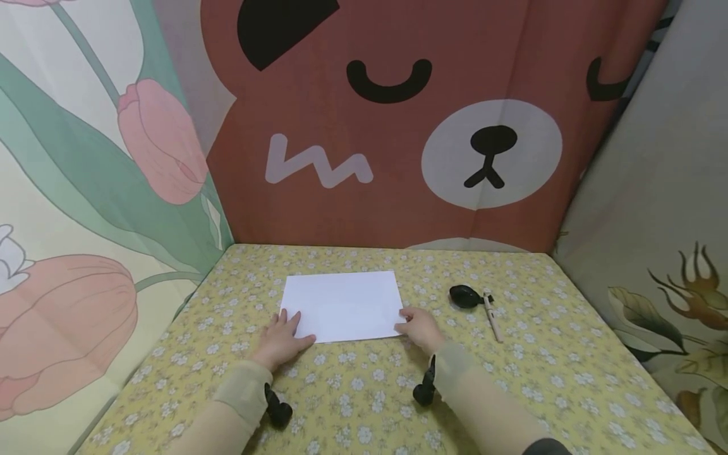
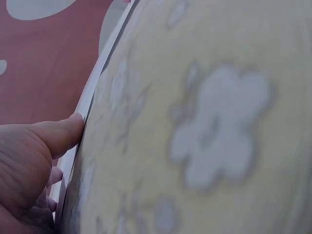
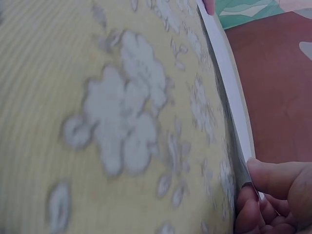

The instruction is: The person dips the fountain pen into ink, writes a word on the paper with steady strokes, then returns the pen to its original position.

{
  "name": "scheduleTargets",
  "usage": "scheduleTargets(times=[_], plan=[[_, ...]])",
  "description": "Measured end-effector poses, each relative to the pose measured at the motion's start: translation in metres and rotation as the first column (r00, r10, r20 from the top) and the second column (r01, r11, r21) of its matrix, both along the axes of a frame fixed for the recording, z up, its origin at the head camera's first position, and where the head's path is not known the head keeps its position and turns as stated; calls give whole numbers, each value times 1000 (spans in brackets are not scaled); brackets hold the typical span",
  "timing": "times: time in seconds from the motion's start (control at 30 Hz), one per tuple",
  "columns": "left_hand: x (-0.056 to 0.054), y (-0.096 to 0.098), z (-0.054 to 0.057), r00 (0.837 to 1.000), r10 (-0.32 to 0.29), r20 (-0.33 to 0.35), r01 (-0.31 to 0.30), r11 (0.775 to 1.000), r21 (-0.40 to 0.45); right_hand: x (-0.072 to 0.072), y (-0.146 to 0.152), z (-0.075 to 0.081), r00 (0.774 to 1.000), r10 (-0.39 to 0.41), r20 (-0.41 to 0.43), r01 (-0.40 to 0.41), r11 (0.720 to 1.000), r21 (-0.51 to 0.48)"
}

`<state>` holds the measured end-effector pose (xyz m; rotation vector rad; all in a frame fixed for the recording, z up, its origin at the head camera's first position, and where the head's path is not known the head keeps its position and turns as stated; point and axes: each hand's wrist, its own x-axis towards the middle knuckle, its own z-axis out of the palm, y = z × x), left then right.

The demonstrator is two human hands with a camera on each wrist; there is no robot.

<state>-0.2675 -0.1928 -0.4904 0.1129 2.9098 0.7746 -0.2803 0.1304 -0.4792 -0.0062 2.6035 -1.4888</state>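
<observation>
A blank white sheet of paper [image 1: 344,306] lies lengthwise on the table before me. My left hand [image 1: 280,341] rests at its near left corner, fingers spread along the left edge and thumb on the near edge. In the left wrist view the thumb [image 2: 61,134] touches the edge of the paper. At the near right corner my right hand [image 1: 422,328] pinches the sheet. The right wrist view shows its thumb [image 3: 275,178] on top of the paper [image 3: 229,80] and curled fingers [image 3: 248,212] beneath the edge.
Right of the paper lie a black bulb-shaped object [image 1: 465,296] and a slim, pale pen-like stick [image 1: 493,318], close together. A yellow floral cloth [image 1: 352,404] covers the table. Printed fabric hangings [image 1: 318,215] stand behind and at both sides.
</observation>
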Motion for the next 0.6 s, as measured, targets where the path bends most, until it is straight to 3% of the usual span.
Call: scheduleTargets(times=[0.3, 0.6], plan=[[2, 20, 2, 999, -34, 6, 34, 999, 13, 3, 22, -2, 999, -37, -5, 37, 995, 96], [5, 36, 2, 999, -43, 17, 42, 998, 56, 11, 39, -3, 999, -40, 6, 39, 994, 105]])
